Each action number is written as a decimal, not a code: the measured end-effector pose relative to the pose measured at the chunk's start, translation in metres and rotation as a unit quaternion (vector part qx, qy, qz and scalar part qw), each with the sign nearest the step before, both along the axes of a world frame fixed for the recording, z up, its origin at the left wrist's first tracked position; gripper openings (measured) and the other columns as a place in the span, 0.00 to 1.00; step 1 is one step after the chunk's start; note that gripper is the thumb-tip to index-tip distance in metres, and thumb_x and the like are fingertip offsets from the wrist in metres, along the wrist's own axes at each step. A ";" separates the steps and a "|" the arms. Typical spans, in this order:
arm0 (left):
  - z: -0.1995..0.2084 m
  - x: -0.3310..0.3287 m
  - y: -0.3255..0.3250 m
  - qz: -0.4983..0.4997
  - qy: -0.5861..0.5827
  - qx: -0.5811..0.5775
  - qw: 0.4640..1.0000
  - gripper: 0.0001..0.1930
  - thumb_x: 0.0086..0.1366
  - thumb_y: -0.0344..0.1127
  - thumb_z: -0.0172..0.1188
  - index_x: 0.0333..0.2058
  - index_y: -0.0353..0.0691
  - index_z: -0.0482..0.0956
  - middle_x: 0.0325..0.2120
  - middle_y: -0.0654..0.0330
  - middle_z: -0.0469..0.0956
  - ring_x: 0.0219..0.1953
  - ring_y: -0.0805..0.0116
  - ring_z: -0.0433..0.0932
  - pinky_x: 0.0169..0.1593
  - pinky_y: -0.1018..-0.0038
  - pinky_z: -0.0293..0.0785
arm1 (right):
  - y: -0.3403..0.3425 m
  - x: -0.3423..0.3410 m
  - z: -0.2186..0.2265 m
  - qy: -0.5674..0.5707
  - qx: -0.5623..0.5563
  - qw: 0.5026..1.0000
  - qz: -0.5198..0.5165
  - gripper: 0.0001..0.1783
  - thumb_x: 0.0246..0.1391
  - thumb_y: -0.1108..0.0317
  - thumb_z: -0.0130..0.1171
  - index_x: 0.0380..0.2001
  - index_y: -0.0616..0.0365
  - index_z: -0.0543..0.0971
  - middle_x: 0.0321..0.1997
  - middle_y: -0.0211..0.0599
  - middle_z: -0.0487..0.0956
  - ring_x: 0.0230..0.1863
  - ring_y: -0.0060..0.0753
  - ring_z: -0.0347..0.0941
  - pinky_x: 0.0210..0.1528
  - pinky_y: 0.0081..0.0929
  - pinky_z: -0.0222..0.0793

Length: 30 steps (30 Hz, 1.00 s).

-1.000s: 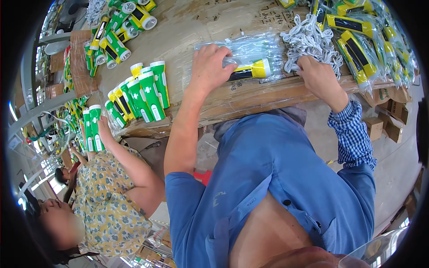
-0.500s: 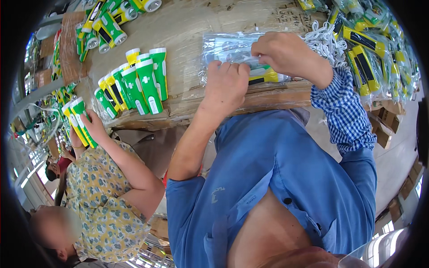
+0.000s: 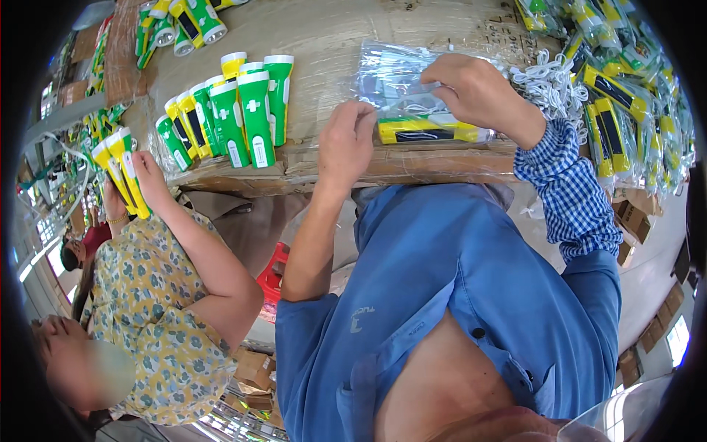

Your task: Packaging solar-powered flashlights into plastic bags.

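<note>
A yellow and green flashlight (image 3: 434,132) with a dark panel lies along the table's near edge in front of me, apparently under or inside clear plastic. Behind it are clear plastic bags (image 3: 390,74), flat and shiny. My left hand (image 3: 346,144) is just off the flashlight's left end, its fingers loosely bent and thumb apart, nothing visible in them. Over the flashlight's right part, my right hand (image 3: 475,88) bends its fingers and thumb at the bags' film. Its fingertips seem to pinch the plastic, though the contact is hard to see.
Several flashlights (image 3: 254,118) stand grouped at the left; more lie at the far left (image 3: 195,26). White cords (image 3: 549,81) are bundled right of my right hand, beside a pile of bagged flashlights (image 3: 611,96). At my left a co-worker's hand (image 3: 151,180) holds flashlights.
My left hand has drawn away from the bag and flashlight toward the left, uncovering more of the flashlight. My right hand stays over the plastic. The co-worker's flashlights have tilted and shifted slightly.
</note>
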<state>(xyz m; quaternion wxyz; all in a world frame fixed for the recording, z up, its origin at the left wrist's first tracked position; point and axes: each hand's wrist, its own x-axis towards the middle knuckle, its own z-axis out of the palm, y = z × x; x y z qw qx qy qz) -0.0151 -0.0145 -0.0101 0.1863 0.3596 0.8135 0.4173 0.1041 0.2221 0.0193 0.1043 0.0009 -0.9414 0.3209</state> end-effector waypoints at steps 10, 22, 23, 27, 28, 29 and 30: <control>-0.006 -0.014 -0.013 0.053 0.084 -0.053 0.994 0.08 0.69 0.35 0.56 0.38 0.35 0.77 0.32 0.46 0.79 0.36 0.47 0.79 0.41 0.58 0.74 | -0.034 -0.020 -0.006 0.014 0.095 0.995 0.034 0.08 0.43 0.65 0.61 0.18 0.56 0.76 0.23 0.40 0.78 0.30 0.48 0.77 0.37 0.47 0.73; 0.022 -0.014 0.007 0.021 -0.121 0.126 0.984 0.07 0.72 0.29 0.52 0.33 0.37 0.72 0.27 0.64 0.72 0.31 0.76 0.70 0.38 0.78 0.69 | -0.020 0.087 -0.014 0.105 -0.032 0.991 -0.076 0.06 0.52 0.69 0.60 0.33 0.59 0.79 0.31 0.42 0.78 0.36 0.50 0.78 0.38 0.43 0.75; 0.027 -0.013 0.006 0.032 -0.123 0.155 0.980 0.06 0.72 0.28 0.52 0.33 0.37 0.72 0.27 0.64 0.73 0.31 0.76 0.71 0.38 0.78 0.69 | -0.024 0.089 -0.012 0.108 -0.079 0.987 -0.090 0.05 0.54 0.70 0.60 0.33 0.59 0.79 0.30 0.42 0.78 0.35 0.47 0.78 0.39 0.41 0.75; 0.035 -0.007 0.030 0.066 -0.145 0.219 0.963 0.04 0.71 0.28 0.55 0.34 0.37 0.73 0.29 0.63 0.75 0.32 0.76 0.72 0.39 0.78 0.70 | 0.011 0.136 0.022 0.125 -0.275 0.911 -0.280 0.07 0.59 0.67 0.63 0.34 0.61 0.81 0.32 0.35 0.81 0.34 0.29 0.77 0.38 0.31 0.73; 0.030 -0.004 0.036 0.051 -0.166 0.219 0.960 0.04 0.71 0.28 0.55 0.35 0.37 0.73 0.29 0.64 0.75 0.32 0.75 0.72 0.40 0.77 0.70 | 0.025 0.148 0.043 0.158 -0.332 0.869 -0.331 0.06 0.60 0.69 0.63 0.35 0.61 0.81 0.34 0.31 0.81 0.35 0.22 0.75 0.38 0.26 0.71; 0.023 0.000 0.039 0.041 -0.185 0.217 0.958 0.03 0.71 0.28 0.55 0.35 0.38 0.74 0.29 0.64 0.75 0.32 0.75 0.72 0.40 0.77 0.71 | 0.043 0.156 0.061 0.187 -0.392 0.821 -0.372 0.06 0.60 0.70 0.63 0.37 0.61 0.81 0.35 0.27 0.80 0.36 0.16 0.73 0.38 0.21 0.70; 0.018 0.007 0.045 0.029 -0.206 0.212 0.955 0.03 0.71 0.28 0.56 0.35 0.38 0.74 0.29 0.64 0.75 0.32 0.75 0.72 0.40 0.77 0.71 | 0.069 0.163 0.073 0.253 -0.299 0.826 -0.406 0.06 0.61 0.69 0.62 0.35 0.61 0.80 0.33 0.22 0.78 0.35 0.14 0.71 0.38 0.19 0.68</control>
